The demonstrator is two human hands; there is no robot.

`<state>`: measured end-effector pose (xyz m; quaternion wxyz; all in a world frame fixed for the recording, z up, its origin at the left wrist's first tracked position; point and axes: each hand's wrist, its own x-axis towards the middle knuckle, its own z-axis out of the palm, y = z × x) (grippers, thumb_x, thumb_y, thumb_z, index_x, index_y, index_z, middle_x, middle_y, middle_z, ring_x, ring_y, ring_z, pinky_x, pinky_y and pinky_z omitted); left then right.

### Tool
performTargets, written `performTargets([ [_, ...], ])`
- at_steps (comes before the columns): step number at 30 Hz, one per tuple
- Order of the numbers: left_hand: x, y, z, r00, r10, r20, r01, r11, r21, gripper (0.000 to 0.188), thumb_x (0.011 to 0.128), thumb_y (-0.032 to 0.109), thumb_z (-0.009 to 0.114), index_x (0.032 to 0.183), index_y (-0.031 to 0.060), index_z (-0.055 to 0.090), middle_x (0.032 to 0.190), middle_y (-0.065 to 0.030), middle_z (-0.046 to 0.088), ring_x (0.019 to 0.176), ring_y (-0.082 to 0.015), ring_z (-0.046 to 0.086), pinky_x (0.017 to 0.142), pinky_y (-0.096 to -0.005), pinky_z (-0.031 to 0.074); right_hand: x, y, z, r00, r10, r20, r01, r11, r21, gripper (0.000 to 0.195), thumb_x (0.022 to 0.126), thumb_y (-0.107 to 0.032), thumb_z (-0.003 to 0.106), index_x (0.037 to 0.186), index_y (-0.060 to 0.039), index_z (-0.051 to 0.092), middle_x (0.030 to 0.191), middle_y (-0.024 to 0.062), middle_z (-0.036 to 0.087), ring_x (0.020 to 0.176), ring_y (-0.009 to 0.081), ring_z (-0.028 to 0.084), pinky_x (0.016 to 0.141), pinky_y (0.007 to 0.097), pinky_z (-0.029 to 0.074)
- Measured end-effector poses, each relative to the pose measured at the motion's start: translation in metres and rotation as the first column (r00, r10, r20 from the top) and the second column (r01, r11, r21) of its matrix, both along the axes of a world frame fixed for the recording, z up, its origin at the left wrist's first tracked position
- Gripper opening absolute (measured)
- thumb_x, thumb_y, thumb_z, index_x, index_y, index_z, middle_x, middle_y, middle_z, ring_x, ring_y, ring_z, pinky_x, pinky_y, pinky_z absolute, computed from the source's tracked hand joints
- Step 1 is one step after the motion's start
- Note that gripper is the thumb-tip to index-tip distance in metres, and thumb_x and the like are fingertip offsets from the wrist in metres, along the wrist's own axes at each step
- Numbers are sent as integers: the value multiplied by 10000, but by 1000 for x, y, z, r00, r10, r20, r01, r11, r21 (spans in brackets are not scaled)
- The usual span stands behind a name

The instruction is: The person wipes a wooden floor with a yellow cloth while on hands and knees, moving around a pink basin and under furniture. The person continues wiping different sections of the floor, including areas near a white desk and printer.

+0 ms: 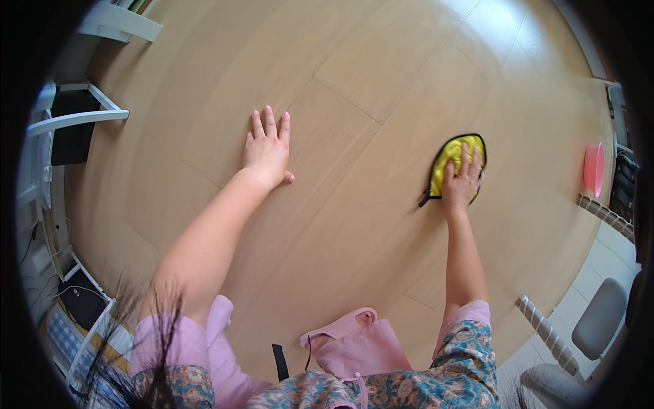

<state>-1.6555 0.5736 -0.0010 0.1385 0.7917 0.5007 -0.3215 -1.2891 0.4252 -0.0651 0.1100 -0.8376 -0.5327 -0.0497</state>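
My left hand (pixel 267 151) rests palm down on the light wood-look floor (pixel 327 204), fingers spread, holding nothing. Over to the right, my right hand (pixel 462 184) lies on a yellow cloth with black edging (pixel 449 158), pressing it flat against the floor. The fingers lie on the cloth's upper face, and a short black loop or tab sticks out at its lower left corner. Whether the fingers grip the cloth or only press on it is not clear. A pink slipper (pixel 340 327) on a foot shows between my arms, near the bottom.
White furniture legs (pixel 76 121) and a black box (pixel 74 133) stand at the left. At the right edge are a pink basin (pixel 593 169), a striped roll or strip (pixel 605 217), a wrapped grey post (pixel 546 332) and a grey chair part (pixel 599 318). A black strap (pixel 280 362) lies below.
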Motion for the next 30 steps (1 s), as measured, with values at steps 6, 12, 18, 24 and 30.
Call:
performTargets([
  [6, -1, -2, -1, 998, -24, -50, 24, 1000, 16, 1327, 530, 451, 883, 1502, 29, 85, 1524, -312, 85, 1405, -470, 159, 1118, -423, 317, -127, -10, -4, 893, 408, -190, -430, 898, -92, 596, 856, -406, 585, 1406, -249, 418, 1529, 82, 281, 1412, 352, 228, 1090, 645, 141],
  [12, 4, 2, 2, 1000, -25, -2, 25, 1000, 9, 1316, 542, 480, 861, 1508, 44, 80, 1527, -306, 90, 1405, -464, 170, 1072, -411, 383, -139, 45, 8, 536, 814, -225, -844, 527, -102, 638, 759, -460, 684, 1345, -334, 468, 1505, -34, 340, 1403, 226, 288, 1142, 539, 176],
  [18, 4, 3, 3, 998, -59, 14, 58, 997, 52, 1295, 541, 479, 858, 1505, 53, 105, 1529, -290, 100, 1407, -432, 193, 873, -368, 547, 116, 135, -26, 988, 128, 89, -125, 991, -38, 565, 943, -557, 398, 1443, -296, 383, 1525, 56, 310, 1414, 263, 255, 1130, 470, 204],
  [24, 9, 4, -6, 996, -61, 61, 58, 997, 48, 1305, 519, 478, 865, 1500, 43, 124, 1522, -299, 119, 1400, -443, 206, 882, -368, 543, 346, -61, -32, 583, -809, 73, 767, 519, -376, 740, 916, -672, 244, 1524, -267, 128, 1582, 118, 109, 1457, 283, 102, 1160, 477, 84],
  [30, 4, 1, 2, 998, -53, -19, 54, 997, 61, 1323, 500, 479, 871, 1500, 44, 122, 1522, -295, 127, 1399, -442, 210, 884, -361, 543, 217, 25, -41, 389, -920, 46, 889, 362, -280, 651, 963, -575, 213, 1524, -255, 129, 1592, 112, 35, 1443, 340, 118, 1081, 670, 82],
])
